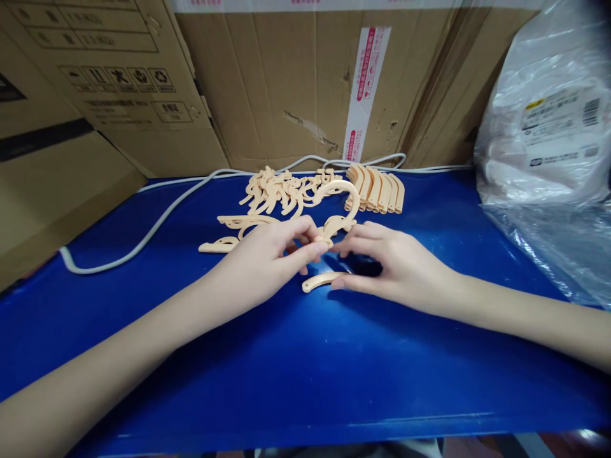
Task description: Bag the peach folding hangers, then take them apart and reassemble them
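My left hand (272,257) and my right hand (391,264) meet at the middle of the blue table (296,369). Together they pinch a peach plastic hook piece (340,207) that curves up and over between them. My left fingers close on its base. A flat curved peach strip (321,281) lies under my right thumb and fingertips. Just behind the hands is a loose pile of peach plastic parts (281,191), with a neat row of stacked curved pieces (377,189) to its right. Two more flat pieces (233,232) lie left of my left hand.
A white cable (143,238) runs along the table's back and left. Cardboard boxes (296,83) wall off the back and the left side. A clear plastic bag (548,140) holding white goods sits at the right.
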`<act>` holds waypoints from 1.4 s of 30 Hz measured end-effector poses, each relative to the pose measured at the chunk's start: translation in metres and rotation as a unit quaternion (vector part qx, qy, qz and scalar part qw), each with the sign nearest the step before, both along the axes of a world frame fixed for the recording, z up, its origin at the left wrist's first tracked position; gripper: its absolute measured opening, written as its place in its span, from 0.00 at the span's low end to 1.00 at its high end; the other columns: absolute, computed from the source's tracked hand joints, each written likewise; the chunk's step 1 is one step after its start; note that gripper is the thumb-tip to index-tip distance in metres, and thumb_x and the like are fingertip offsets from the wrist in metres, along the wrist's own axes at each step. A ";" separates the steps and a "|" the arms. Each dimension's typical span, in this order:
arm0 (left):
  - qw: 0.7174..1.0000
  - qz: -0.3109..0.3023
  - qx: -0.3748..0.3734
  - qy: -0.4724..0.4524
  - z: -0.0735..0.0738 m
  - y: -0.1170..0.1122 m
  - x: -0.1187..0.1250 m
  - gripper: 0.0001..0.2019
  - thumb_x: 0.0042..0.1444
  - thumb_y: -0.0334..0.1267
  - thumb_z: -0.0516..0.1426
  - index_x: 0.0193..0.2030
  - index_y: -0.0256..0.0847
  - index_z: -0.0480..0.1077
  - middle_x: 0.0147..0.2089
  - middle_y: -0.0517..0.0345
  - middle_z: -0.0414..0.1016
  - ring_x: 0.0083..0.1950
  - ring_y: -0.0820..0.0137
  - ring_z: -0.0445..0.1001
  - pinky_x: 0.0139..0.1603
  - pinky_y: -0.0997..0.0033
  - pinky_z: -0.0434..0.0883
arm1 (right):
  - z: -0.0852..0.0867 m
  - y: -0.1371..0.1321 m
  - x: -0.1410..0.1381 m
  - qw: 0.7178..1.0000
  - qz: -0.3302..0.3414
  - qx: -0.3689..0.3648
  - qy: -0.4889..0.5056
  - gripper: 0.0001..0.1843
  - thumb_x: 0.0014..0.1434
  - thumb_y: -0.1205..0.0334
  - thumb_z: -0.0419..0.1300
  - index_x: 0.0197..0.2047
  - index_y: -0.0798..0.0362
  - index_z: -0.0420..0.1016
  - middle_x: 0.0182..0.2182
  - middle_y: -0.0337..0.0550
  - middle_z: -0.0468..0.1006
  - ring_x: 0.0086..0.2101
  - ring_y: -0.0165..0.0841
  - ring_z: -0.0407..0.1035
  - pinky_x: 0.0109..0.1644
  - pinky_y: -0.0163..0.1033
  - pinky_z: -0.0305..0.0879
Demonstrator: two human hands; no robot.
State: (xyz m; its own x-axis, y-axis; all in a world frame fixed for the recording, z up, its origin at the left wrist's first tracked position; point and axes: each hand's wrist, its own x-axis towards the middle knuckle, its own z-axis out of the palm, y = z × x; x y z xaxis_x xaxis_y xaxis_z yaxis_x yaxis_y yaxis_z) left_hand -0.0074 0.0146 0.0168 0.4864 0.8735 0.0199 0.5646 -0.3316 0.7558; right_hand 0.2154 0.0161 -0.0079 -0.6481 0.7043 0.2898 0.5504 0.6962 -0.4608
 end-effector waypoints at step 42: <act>0.957 0.058 -0.236 -0.158 0.000 0.005 0.004 0.06 0.65 0.37 0.53 0.37 0.38 0.64 0.36 0.57 0.74 0.26 0.75 0.74 0.21 0.75 0.76 | 0.010 0.081 0.058 0.927 -0.291 0.126 -0.201 0.31 0.60 0.30 0.52 0.32 0.51 0.74 0.20 0.43 0.67 0.22 0.34 0.58 0.30 0.39 0.44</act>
State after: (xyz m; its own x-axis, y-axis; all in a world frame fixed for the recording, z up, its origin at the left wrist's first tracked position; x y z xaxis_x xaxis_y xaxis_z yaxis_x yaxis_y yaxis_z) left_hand -0.0030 0.0201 0.0168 0.4208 0.8691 -0.2598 0.2952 0.1396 0.9452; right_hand 0.2736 0.0976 0.0022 -0.2721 0.9109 0.3103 0.9582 0.2859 0.0010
